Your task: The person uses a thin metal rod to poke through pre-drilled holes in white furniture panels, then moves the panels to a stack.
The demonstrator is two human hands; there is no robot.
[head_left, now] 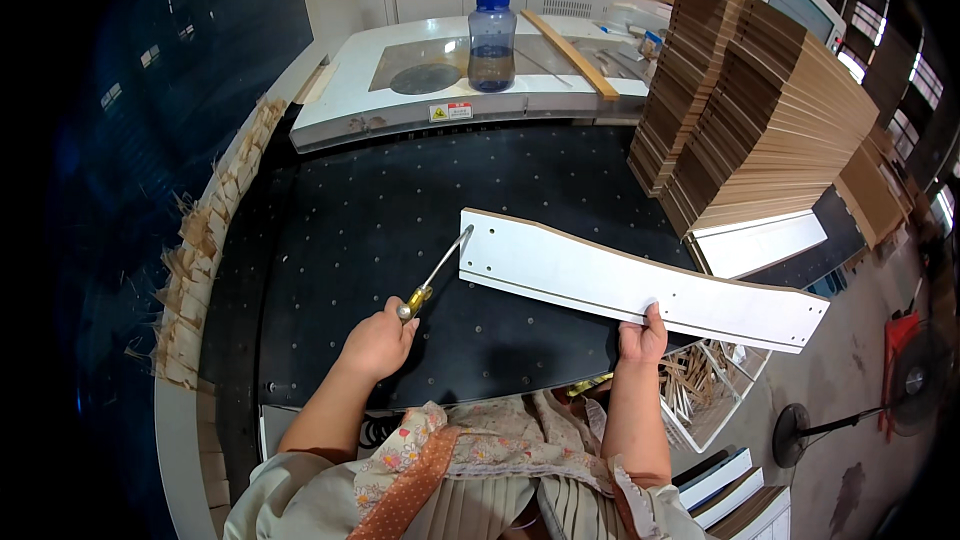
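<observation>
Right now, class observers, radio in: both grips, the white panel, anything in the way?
Left grip closed on screwdriver, tip at left end of white panel. Right grip holding panel's near edge, thumb on face. Bottle stands beyond; no obstruction seen.

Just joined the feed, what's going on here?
A person's left hand grips a yellow-handled tool, its tip at the left end of a white board with holes. The right hand holds the board by its lower edge, partly over a black table. Brown boards stand stacked beyond it, to the right.
</observation>
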